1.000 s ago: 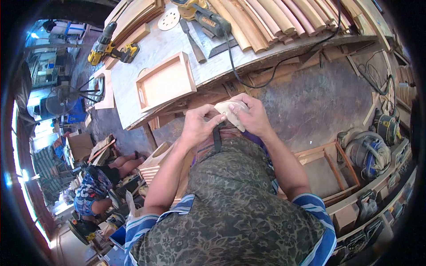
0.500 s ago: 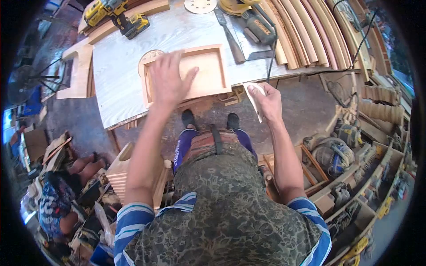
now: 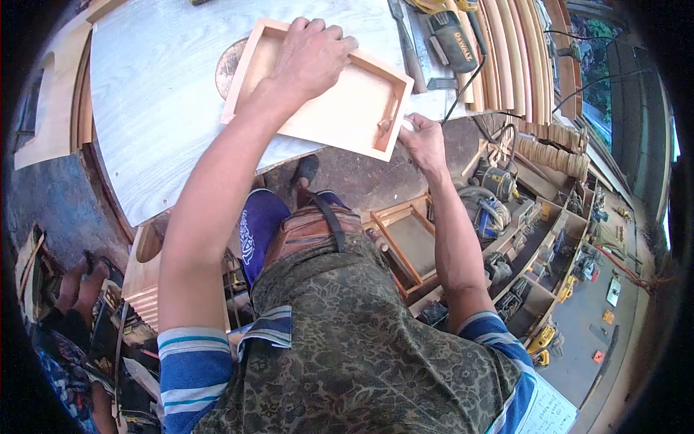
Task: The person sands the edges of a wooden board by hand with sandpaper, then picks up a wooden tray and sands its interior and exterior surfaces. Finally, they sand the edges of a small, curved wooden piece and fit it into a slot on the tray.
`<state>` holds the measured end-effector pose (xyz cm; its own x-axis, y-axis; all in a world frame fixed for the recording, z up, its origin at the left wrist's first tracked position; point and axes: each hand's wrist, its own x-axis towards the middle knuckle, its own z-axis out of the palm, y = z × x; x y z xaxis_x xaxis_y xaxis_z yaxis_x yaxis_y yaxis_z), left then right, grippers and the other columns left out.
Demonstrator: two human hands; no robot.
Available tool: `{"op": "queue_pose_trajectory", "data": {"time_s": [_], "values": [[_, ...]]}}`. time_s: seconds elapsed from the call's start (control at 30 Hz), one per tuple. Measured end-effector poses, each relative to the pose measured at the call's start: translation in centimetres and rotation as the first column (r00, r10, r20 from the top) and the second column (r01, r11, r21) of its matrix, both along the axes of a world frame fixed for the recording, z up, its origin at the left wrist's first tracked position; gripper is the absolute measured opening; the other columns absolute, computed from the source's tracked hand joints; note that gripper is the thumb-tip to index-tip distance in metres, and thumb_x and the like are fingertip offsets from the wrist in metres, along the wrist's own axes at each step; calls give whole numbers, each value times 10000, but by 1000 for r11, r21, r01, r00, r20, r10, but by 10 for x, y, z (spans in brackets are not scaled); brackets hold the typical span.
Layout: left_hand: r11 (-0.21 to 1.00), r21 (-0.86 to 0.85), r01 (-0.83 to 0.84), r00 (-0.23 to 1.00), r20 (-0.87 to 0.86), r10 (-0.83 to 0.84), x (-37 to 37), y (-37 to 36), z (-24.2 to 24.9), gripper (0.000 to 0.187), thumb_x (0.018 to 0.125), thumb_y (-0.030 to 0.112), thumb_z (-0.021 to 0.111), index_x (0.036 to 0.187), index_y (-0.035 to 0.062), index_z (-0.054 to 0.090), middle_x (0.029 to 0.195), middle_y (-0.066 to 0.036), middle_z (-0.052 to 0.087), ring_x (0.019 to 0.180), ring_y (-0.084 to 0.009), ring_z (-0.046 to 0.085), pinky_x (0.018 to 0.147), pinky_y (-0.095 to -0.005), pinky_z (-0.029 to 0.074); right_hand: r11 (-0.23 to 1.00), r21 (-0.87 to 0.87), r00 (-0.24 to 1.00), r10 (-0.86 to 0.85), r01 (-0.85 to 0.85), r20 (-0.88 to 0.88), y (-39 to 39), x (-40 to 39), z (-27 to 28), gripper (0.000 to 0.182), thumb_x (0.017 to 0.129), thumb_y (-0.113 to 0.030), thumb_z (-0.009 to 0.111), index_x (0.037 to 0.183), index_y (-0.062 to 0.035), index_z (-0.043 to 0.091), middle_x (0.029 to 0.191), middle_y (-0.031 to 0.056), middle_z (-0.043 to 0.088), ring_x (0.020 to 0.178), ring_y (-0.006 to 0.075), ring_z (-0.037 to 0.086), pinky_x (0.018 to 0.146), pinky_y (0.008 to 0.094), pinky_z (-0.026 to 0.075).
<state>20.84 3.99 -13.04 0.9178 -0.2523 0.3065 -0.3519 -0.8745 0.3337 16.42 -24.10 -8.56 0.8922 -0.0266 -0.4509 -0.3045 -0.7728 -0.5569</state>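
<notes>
A shallow wooden tray (image 3: 340, 119), open at the top, is turned at an angle over the bench's near edge. My left hand (image 3: 314, 58) reaches across it, with the fingers wrapped over the far rim. Against the tray's right end is my right hand (image 3: 425, 145), closed on a pale folded sanding disc (image 3: 408, 125), mostly hidden by the fingers. A fingertip seems to show inside the tray's right corner. Partly under the tray's left side lies a round brown disc (image 3: 230, 69).
The pale bench top (image 3: 155, 94) carries a DeWalt sander (image 3: 452, 43) with a black cord, and long wood strips (image 3: 510, 58) at right. Toolboxes and power tools (image 3: 499, 177) stand on the floor at right. Another person's legs (image 3: 79, 286) show at lower left.
My left hand has gone from spread above the tray to gripping its far rim. The tray has rotated clockwise, and my right hand has brought the sanding disc to its right end. The view has shifted.
</notes>
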Motion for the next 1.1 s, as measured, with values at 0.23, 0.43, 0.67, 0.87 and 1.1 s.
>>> {"op": "queue_pose_trajectory", "data": {"time_s": [0.23,0.43,0.67,0.87,1.1], "values": [[995,-47,-92,992,84,95,2,-13,-4,399,945,568,666,1081,213,787,1033,-33,735,1123,-260,625,1074,-560,361,984,-152,995,-83,90,48,13,7,2,578,759,-522,922,884,19,762,725,67,712,640,131,643,621,335,525],[985,51,-163,983,96,158,3,-18,-7,522,948,675,602,1075,212,809,1055,-30,747,1131,-256,614,1088,-579,327,986,-169,995,6,11,98,12,10,0,680,736,-589,913,875,58,757,727,98,726,667,193,686,645,336,545],[980,15,-197,977,90,194,1,-16,-5,556,946,705,581,1079,221,820,1064,-18,747,1150,-240,593,1111,-563,303,948,-303,978,146,-96,147,7,29,-2,801,735,-611,887,993,138,760,793,287,738,795,335,766,766,457,581],[972,62,-225,973,73,220,2,-18,-4,575,949,716,565,1096,222,819,1064,-13,741,1184,-230,588,1130,-561,294,920,-327,956,265,-214,122,1,32,-2,772,773,-644,854,987,94,774,741,198,738,745,253,741,738,420,573],[976,12,-216,976,-10,216,1,-19,-3,558,956,705,572,1107,229,819,1081,-19,739,1216,-230,587,1153,-575,279,890,-298,874,421,-346,244,-27,30,-19,719,762,-603,860,947,87,771,797,284,742,833,378,780,770,470,586]]}}
